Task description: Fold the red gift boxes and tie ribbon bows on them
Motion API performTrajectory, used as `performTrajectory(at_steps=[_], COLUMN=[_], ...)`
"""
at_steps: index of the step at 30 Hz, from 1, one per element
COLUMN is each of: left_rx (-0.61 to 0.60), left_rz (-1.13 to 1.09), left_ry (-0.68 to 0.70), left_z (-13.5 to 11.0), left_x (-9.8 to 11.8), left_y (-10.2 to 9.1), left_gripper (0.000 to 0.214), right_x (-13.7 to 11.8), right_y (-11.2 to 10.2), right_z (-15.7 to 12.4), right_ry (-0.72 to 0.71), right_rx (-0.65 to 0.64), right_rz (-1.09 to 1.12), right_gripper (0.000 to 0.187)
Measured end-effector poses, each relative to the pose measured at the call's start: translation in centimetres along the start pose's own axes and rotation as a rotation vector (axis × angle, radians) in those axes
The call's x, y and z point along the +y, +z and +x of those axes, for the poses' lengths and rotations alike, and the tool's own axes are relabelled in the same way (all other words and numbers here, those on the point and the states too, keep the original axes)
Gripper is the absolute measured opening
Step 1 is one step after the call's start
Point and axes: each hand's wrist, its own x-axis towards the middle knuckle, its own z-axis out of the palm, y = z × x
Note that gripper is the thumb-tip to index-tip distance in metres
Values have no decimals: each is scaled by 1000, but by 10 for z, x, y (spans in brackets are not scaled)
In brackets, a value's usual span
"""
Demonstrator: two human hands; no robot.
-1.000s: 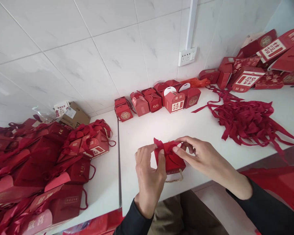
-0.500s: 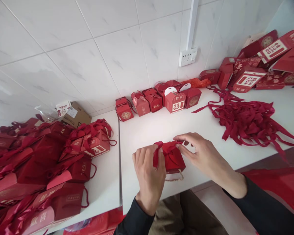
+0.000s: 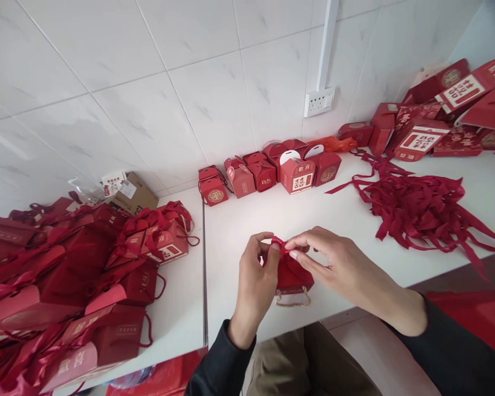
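Between both hands sits the box (image 3: pixel 291 278); left hand (image 3: pixel 253 280) and right hand (image 3: pixel 334 264) pinch its ribbon (image 3: pixel 281 246) on top, equally near.

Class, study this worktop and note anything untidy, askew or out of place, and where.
The ribbons lie in a tangled heap at right, strands trailing to the table edge. Behind them, boxes lean at odd angles. Nothing odd where left hand and right hand pinch the bow on a small box.
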Motion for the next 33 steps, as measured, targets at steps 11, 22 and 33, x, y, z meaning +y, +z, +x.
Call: performTrajectory(at_steps=[11, 22, 33], left_rx=[-180, -386, -238], left_rz=[-30, 16, -92], left_ry=[-49, -10, -70], left_z=[8, 3, 10], left_x=[1, 11, 0], left_y=[0, -10, -6], left_gripper=[18, 22, 30], right_x=[-4, 6, 13], right_y=[2, 10, 12], right_z=[9, 13, 0], right_ry=[151, 97, 363], right_rx=[-20, 10, -11], right_rz=[167, 237, 199], right_gripper=[15, 16, 27])
